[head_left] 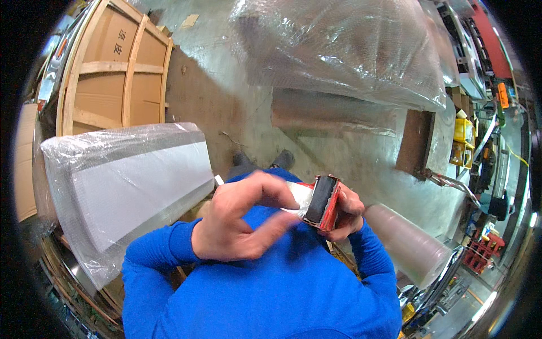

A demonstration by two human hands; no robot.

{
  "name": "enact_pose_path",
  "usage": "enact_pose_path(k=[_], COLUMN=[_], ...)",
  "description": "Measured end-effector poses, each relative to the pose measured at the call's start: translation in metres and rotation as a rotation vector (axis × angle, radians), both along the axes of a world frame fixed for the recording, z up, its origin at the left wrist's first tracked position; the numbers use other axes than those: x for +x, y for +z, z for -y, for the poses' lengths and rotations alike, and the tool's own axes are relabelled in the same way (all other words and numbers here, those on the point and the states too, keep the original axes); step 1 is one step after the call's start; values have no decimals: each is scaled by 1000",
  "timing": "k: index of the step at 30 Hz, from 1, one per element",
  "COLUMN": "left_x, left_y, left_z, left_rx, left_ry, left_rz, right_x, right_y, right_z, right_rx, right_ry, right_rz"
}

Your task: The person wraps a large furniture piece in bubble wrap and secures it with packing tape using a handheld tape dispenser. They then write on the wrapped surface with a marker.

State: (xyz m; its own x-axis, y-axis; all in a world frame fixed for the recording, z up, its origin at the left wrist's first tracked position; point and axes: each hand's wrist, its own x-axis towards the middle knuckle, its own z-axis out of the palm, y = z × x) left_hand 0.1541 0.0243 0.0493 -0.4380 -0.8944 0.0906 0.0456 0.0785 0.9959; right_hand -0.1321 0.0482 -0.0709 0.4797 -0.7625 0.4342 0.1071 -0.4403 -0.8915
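In front of my chest, my right hand (349, 212) grips a hand-held tape dispenser (323, 202) with a red metal frame and a black roller. A whitish roll of tape (303, 199) sits in it on the left side. My left hand (243, 217) comes in from the left, its thumb and index finger curved and apart, with their tips close to the tape roll. Motion smears those fingertips, so whether they touch the tape is unclear. Most of the right hand's fingers are hidden behind the dispenser.
A large panel wrapped in bubble wrap (152, 181) leans at my left, before a wood-framed cardboard crate (116, 73). Ahead stands a big bubble-wrapped bulk (344, 51). To my right are a roll of plastic wrap (409, 246), a brown block (415, 141) and yellow bins (463, 141).
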Motion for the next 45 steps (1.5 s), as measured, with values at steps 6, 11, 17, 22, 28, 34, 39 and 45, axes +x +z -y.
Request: enact_pose_path(k=[6,11,17,22,28,34,39,45], left_x=[-14,-16,-12,-9,-13,-13,-18,-47], left_y=[-2,-3,-16,-23,-20,-27,-10,-12], left_z=[-2,-1,-4,-1,3,43,130,253], left_rx=[-15,-101,-580,-592,-354,-184,-552,-998], left_ry=[109,225,319,255,350,375,221,79], left_rz=[-5,29,54,27,92,111,334,714], right_x=[-3,-4,-10,3,2,32,63,94], right_y=[5,11,-27,9,29,35,-15,-68], right_z=[-3,3,-14,10,12,17,22,52], right_rx=[-73,-5,452,-26,-176,-255,-208,22], right_ry=[18,60,109,58,75,-316,-676,-869], right_rz=[-123,-115,58,-67,-252,-428,-344,-416])
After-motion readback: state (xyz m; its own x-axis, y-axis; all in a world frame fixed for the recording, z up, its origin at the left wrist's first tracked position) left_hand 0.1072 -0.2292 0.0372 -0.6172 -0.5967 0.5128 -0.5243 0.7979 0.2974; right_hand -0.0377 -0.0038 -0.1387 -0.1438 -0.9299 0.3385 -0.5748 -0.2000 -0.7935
